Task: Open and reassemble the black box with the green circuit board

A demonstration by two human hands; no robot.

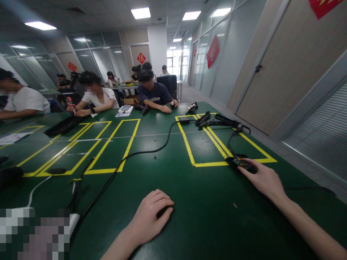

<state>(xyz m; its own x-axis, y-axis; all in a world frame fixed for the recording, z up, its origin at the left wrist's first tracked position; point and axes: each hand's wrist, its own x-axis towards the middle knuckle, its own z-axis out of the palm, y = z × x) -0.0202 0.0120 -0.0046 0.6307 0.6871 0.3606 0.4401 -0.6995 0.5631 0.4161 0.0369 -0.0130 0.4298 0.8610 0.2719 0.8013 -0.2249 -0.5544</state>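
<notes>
My left hand (151, 213) rests on the green table, fingers loosely curved and the thumb set apart. The gap between thumb and fingers is dark, and no held object can be made out there. On the right, my right hand (267, 180) grips a black device with an exposed circuit board (242, 163), thumb on the near side and fingers on the far side. Small orange and green parts show on the board. The device lies at the near edge of a yellow-taped rectangle (210, 164). A black cable (231, 141) runs from near it toward black jointed parts (219, 121) farther back.
A long black cable (146, 152) crosses the green table (189, 202). Several more yellow-taped outlines (105, 170) lie left. Across the table, a person in a dark shirt (155, 94) holds a small object; a person in white (97, 97) works beside a black tray (63, 126).
</notes>
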